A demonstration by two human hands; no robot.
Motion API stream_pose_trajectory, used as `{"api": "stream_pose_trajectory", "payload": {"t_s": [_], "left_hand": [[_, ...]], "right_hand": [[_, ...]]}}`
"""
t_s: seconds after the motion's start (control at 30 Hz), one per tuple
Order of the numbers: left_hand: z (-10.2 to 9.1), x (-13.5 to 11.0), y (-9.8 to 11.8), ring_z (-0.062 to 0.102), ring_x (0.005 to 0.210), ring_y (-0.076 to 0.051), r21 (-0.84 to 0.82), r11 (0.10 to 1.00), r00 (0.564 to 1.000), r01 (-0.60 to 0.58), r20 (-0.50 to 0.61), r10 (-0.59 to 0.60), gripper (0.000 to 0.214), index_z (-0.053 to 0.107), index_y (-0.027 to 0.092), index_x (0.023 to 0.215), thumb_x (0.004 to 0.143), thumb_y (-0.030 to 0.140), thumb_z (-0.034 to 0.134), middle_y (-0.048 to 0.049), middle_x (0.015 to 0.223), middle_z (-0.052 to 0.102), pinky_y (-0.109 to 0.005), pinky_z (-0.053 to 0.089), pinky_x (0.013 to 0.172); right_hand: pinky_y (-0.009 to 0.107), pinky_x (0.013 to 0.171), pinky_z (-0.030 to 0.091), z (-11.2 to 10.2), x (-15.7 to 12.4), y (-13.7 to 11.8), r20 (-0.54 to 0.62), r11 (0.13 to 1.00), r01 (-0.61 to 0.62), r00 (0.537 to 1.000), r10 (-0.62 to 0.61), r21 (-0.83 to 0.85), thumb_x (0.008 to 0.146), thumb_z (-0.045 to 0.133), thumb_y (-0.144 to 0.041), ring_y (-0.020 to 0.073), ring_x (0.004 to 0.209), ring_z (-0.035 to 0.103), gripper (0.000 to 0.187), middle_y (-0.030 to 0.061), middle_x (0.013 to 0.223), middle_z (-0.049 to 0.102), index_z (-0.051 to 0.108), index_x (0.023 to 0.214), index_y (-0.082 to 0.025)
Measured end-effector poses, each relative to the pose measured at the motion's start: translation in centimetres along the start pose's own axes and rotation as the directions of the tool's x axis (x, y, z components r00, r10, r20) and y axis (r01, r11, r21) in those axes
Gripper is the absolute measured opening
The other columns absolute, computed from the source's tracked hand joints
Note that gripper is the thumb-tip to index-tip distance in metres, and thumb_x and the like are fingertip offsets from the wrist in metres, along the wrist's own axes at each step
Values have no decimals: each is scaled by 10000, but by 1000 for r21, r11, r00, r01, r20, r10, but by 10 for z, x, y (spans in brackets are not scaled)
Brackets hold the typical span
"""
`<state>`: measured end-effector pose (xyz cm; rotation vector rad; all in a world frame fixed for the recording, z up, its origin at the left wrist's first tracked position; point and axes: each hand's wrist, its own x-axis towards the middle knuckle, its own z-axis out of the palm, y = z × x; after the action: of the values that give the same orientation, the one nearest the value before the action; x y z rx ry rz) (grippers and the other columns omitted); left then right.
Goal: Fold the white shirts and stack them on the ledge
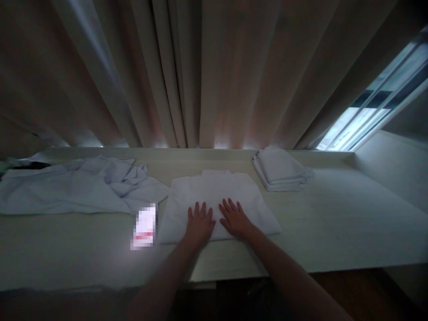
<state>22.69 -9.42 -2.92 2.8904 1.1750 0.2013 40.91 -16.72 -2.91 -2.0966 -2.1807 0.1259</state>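
Note:
A folded white garment (214, 187) lies flat on the table in front of me, wider at its near edge, with a small raised piece like a collar at the far edge. My left hand (199, 225) rests on its near left part, fingers spread and palm down. Beside it, my right hand (235, 219) lies flat on the cloth too, with its fingers apart. Neither hand grips the fabric. To the left is a loose, crumpled heap of white cloth (76, 185), its tip close to the garment. A neat stack of folded white cloth (279, 167) sits behind on the right.
The pale table (334, 232) stretches to both sides, with its front edge close to me. A bright, pixelated phone-like object (145, 226) lies left of the garment. Brown curtains (240, 76) hang behind the table. A window (368, 107) shows at the right.

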Motion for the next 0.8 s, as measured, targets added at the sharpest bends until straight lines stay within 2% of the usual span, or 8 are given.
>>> {"api": "stream_pose_trajectory", "payload": {"t_s": [0.1,0.2,0.37,0.53,0.67,0.8], "left_hand": [[3,-8,12,141,1316,-327,-30,999,999,-16,27,17,521,325,266,1342,858,453,283,-91,1430,262,-564,84,1020],[6,-14,11,132,1322,-312,-38,999,1000,-24,9,25,540,275,295,1360,862,498,233,-71,1441,240,-559,81,1022],[8,-17,-17,95,1328,-314,-4,1000,1000,31,7,-31,609,271,285,1362,835,583,210,-57,1453,206,-552,57,1025],[7,-25,-51,83,1331,-304,36,992,992,121,15,-121,634,279,254,1364,830,591,212,-61,1453,204,-515,25,1040],[7,-35,-59,51,1333,-314,49,979,980,199,18,-200,629,287,258,1361,829,586,215,-60,1453,200,-541,17,1026],[6,-46,-58,47,1332,-316,43,971,971,237,10,-237,639,283,240,1363,828,583,218,-68,1452,205,-513,36,1036]], "right_hand": [[510,1040,58,6,-2,-23,11,999,38,999,-38,29,886,209,-506,265,1330,31,576,59,1462,102,204,1394,-235],[510,1037,65,12,-4,-27,23,999,-9,1000,8,31,886,208,-511,265,1330,35,577,58,1464,87,195,1396,-242],[488,1041,51,15,-14,0,22,991,-131,991,132,-7,877,213,-526,261,1331,34,593,59,1466,96,207,1394,-236],[479,1041,32,13,-37,34,-13,951,-306,952,306,-48,880,197,-526,258,1331,14,585,48,1468,108,231,1388,-238],[485,1035,37,18,-53,49,-53,906,-418,908,416,-68,875,198,-536,271,1329,6,596,52,1469,111,239,1386,-230],[481,1027,75,24,-66,53,-93,855,-513,858,506,-83,871,206,-543,281,1327,24,619,74,1469,104,235,1388,-204]]}}
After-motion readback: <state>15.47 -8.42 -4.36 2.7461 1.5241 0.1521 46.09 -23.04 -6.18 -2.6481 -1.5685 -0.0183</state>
